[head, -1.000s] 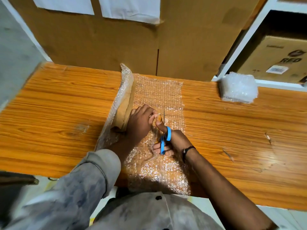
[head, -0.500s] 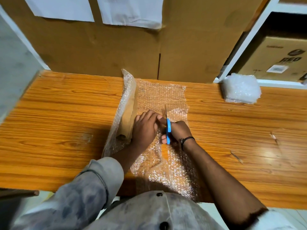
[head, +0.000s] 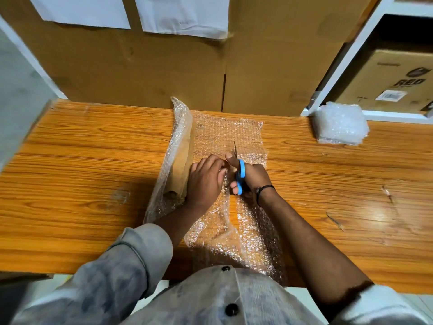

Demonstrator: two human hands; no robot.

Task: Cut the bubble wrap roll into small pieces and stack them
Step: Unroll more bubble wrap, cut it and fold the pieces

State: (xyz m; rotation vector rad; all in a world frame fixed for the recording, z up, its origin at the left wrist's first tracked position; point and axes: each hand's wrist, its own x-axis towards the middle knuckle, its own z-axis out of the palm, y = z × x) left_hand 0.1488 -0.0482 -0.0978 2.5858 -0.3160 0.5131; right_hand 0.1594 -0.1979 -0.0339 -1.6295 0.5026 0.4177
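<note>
Right hand [head: 254,175] scissors [head: 240,175] mid-sheet – left hand [head: 203,179] pressing bubble wrap [head: 228,134]

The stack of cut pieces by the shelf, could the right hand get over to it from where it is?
Probably yes: bare table lies between the right hand and the stack, but that hand holds the scissors mid-cut.
</note>
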